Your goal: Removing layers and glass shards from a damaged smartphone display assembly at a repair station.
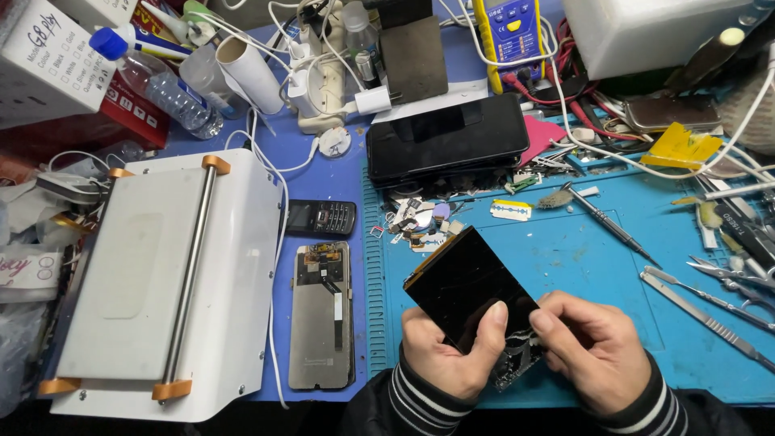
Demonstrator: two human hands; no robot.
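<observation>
Both hands [517, 343] grip a black phone screen [464, 287], seemingly cracked.

Phone repair workshop — cluttered counter [339, 194] under a blue silicone work mat [581, 266], yellow multimeter [510, 32], steel tweezers [706, 303], slim precision screwdriver [609, 222], white screen-separator machine [161, 282], bare phone display panel [321, 315] — loose small parts [420, 226].

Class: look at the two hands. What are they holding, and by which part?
Both the left hand and right hand grip a black phone screen panel by its cracked lower end.
</observation>
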